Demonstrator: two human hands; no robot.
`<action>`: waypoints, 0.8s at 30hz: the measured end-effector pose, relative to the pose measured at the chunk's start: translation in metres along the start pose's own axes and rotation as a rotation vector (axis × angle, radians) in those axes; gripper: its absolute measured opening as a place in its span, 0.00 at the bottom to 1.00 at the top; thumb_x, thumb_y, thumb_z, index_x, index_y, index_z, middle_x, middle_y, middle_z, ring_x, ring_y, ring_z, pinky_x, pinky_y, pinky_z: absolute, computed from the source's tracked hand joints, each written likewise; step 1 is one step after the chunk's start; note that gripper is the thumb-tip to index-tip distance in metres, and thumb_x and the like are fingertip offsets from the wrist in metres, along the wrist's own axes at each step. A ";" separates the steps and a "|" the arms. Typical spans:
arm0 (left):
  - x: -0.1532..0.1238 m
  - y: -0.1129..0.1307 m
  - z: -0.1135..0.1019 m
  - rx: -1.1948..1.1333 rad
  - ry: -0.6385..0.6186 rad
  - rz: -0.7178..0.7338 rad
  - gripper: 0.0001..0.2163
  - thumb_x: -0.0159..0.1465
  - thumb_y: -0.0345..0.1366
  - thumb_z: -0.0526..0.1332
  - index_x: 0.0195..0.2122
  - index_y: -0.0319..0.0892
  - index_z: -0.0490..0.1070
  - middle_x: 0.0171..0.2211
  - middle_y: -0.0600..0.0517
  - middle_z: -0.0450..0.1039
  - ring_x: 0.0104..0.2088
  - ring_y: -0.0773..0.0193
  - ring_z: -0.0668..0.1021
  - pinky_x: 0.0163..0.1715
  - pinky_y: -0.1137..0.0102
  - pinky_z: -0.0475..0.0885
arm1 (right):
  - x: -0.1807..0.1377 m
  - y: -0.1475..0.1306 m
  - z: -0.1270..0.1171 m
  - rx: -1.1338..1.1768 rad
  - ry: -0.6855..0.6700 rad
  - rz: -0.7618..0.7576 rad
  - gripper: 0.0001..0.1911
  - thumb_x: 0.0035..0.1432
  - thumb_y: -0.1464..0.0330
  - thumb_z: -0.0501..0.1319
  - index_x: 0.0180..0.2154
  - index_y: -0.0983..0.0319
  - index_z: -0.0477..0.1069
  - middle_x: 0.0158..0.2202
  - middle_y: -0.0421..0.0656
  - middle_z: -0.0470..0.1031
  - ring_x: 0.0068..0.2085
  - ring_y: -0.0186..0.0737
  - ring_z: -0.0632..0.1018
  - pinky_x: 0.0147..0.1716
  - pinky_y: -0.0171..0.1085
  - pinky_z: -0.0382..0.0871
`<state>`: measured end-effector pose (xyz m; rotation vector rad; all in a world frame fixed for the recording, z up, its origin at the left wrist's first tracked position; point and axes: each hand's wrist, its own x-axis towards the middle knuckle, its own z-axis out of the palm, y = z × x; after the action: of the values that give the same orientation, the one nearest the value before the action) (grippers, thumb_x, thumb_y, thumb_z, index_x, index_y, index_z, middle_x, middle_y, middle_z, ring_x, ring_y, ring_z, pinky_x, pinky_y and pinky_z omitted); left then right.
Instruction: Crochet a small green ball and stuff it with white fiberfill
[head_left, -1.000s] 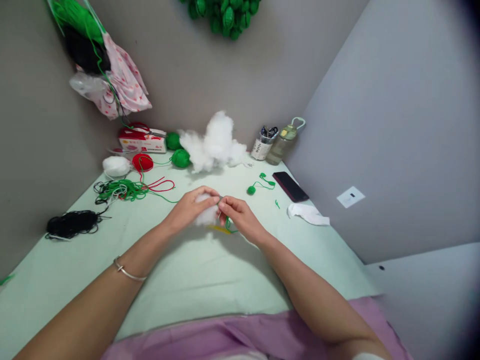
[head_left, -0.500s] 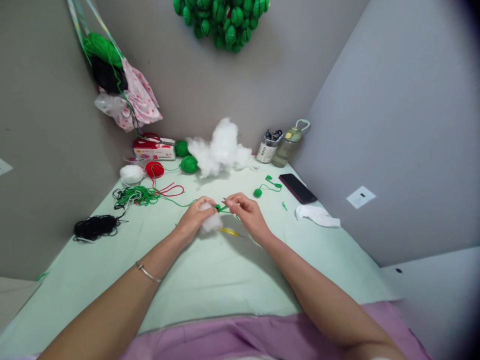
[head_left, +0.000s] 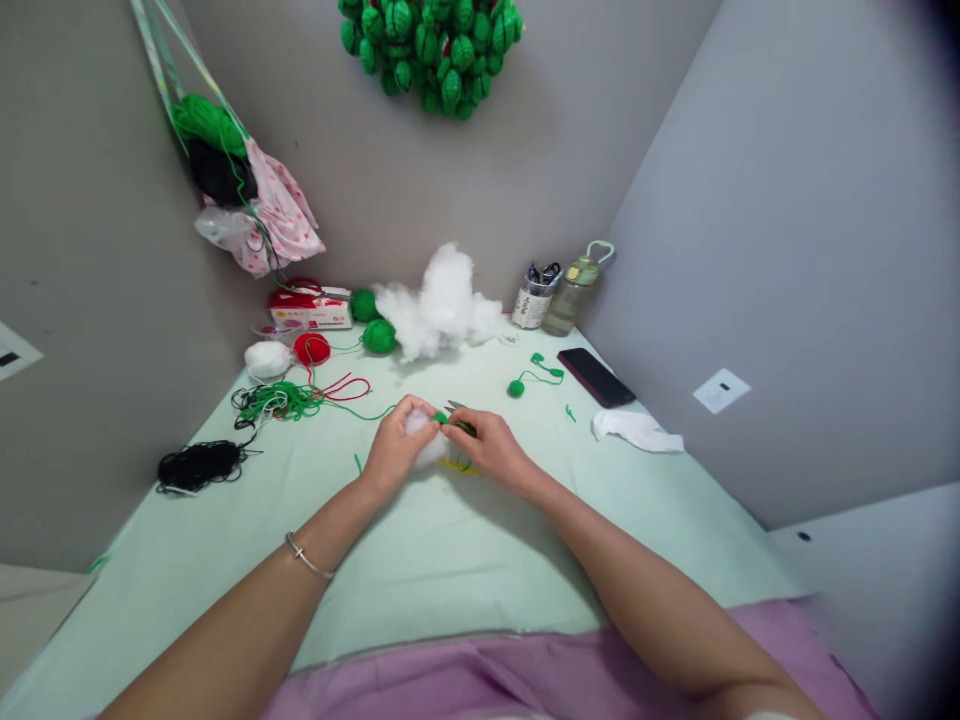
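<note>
Both hands meet over the middle of the pale green tabletop [head_left: 420,560]. The left hand [head_left: 396,447] cups a tuft of white fibre stuffing [head_left: 424,442], its fingers curled round it and the thumb pressed on top. The right hand [head_left: 489,447] has its thumb and forefinger pressed together, pinching a small green crocheted piece [head_left: 448,424] that touches the tuft; a thin metal tip [head_left: 455,406] sticks out just above the pinch. A yellow crochet hook [head_left: 452,465] lies on the tabletop under the hands. A silver bangle [head_left: 307,556] sits on the left wrist.

Behind the hands lies a heap of white fibre stuffing [head_left: 444,300], with two green yarn balls [head_left: 379,336] beside it, then a red yarn ball [head_left: 311,348] and a white yarn ball [head_left: 268,358]. A red and white cardboard box [head_left: 310,309] stands at the wall; its print is too small to read. To the right, a jar of pens [head_left: 533,299] bears a label with dark writing, also unreadable, next to a clear water bottle [head_left: 573,291]. A black phone [head_left: 596,377] and a white cloth [head_left: 637,430] lie near the right edge
</note>
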<state>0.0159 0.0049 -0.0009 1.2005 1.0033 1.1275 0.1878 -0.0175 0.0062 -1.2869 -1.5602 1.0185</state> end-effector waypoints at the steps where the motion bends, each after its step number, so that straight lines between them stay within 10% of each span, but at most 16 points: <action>1: 0.002 0.000 -0.001 -0.044 -0.002 -0.023 0.13 0.51 0.38 0.72 0.34 0.43 0.71 0.35 0.53 0.77 0.32 0.63 0.75 0.34 0.71 0.70 | 0.001 -0.001 -0.002 0.027 -0.010 0.011 0.13 0.56 0.61 0.65 0.25 0.60 0.69 0.20 0.33 0.59 0.25 0.32 0.58 0.28 0.35 0.48; 9: 0.001 0.001 0.002 -0.322 -0.087 -0.148 0.18 0.54 0.32 0.69 0.48 0.44 0.74 0.49 0.46 0.78 0.48 0.60 0.81 0.38 0.74 0.75 | -0.001 -0.004 0.006 0.293 -0.281 0.075 0.21 0.53 0.49 0.66 0.27 0.61 0.73 0.15 0.33 0.61 0.20 0.32 0.61 0.24 0.35 0.56; 16: -0.011 0.002 0.010 -0.323 -0.321 -0.267 0.17 0.59 0.48 0.70 0.38 0.37 0.79 0.37 0.40 0.82 0.37 0.52 0.83 0.35 0.64 0.78 | 0.005 0.002 0.004 0.349 -0.095 0.101 0.21 0.53 0.49 0.66 0.31 0.60 0.72 0.18 0.33 0.60 0.21 0.31 0.60 0.22 0.34 0.56; 24: 0.003 0.002 -0.005 -0.251 -0.038 -0.087 0.22 0.51 0.41 0.76 0.44 0.41 0.74 0.31 0.54 0.79 0.25 0.67 0.78 0.27 0.74 0.73 | 0.008 0.006 -0.008 0.063 0.147 0.060 0.19 0.55 0.54 0.63 0.22 0.60 0.66 0.18 0.33 0.56 0.23 0.31 0.58 0.27 0.36 0.53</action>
<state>0.0115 0.0088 0.0010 0.9650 0.8482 1.1214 0.1961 -0.0085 0.0035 -1.3409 -1.3760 0.9800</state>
